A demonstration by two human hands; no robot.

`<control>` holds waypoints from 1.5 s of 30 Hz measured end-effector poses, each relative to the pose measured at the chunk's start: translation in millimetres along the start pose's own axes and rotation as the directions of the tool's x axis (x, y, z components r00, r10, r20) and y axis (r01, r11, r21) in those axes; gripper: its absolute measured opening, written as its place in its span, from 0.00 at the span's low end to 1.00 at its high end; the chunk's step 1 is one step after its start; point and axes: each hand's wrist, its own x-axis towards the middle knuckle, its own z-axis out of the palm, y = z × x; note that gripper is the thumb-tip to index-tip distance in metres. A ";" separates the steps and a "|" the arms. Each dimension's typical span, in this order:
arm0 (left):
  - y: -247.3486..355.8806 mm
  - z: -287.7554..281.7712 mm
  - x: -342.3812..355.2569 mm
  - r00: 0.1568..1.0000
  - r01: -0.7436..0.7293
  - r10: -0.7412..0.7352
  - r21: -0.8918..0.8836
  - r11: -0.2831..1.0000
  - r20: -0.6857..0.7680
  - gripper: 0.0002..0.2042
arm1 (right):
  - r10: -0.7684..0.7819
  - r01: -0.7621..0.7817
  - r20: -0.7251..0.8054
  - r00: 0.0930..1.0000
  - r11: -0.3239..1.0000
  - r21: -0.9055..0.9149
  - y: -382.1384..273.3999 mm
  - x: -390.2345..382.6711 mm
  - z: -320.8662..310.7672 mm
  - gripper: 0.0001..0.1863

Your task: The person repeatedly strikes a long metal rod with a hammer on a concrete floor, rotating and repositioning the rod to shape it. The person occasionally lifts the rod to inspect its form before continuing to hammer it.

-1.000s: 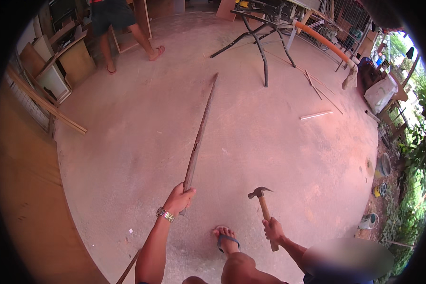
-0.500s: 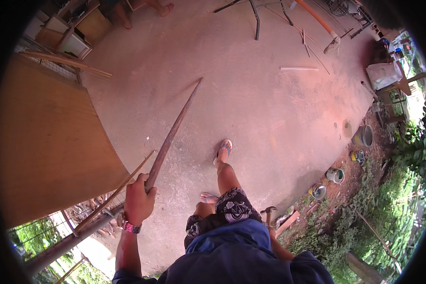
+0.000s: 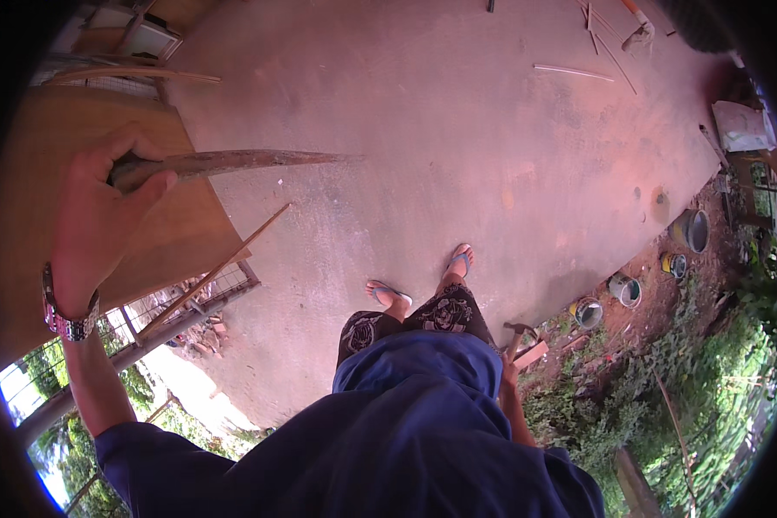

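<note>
My left hand (image 3: 99, 211), with a beaded bracelet at its wrist, is raised at the left and closed round the thick end of a wooden stake (image 3: 233, 161). The stake tapers to a point and lies almost level across the view, its tip over the concrete floor. Low beside my right hip, my right hand (image 3: 508, 375) grips a hammer (image 3: 514, 345) by its handle, head upward. Part of that hand is hidden by my shirt.
A brown board (image 3: 104, 198) fills the left side, with a long thin stick (image 3: 224, 263) by its lower edge. Several buckets (image 3: 691, 230) line the right edge of the concrete floor (image 3: 406, 112), beside plants. Thin strips of wood (image 3: 574, 71) lie at the far right.
My left hand has risen and moved left; the stake has swung from a steep slant to nearly level. My feet have shifted on the floor. The hammer stays in my right hand.
</note>
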 end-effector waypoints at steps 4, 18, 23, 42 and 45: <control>34.8 80.8 18.4 0.777 -0.111 -0.270 -0.546 0.831 -0.569 0.15 | -0.007 0.015 0.134 0.991 0.998 -0.059 -102.2 48.8 -44.2 0.25; -35.9 212.6 84.4 0.538 -0.423 -0.692 -0.864 0.271 -0.481 0.08 | -0.020 0.058 0.202 0.979 0.980 -0.188 -322.5 146.4 -91.5 0.20; -36.5 210.6 104.6 0.564 -0.336 -0.691 -0.890 0.308 -0.452 0.07 | 0.009 0.003 0.173 0.985 0.998 -0.067 -358.8 101.5 -33.7 0.18; -214.6 396.6 297.8 0.254 -0.083 -0.950 -0.975 -0.208 0.181 0.14 | -0.175 0.225 0.144 0.974 0.822 -0.523 -483.5 -11.7 77.9 0.33; -240.0 356.0 330.1 0.327 -0.190 -0.925 -0.946 -0.263 0.192 0.10 | -0.207 0.241 0.124 0.970 0.798 -0.552 -498.6 -6.1 76.3 0.33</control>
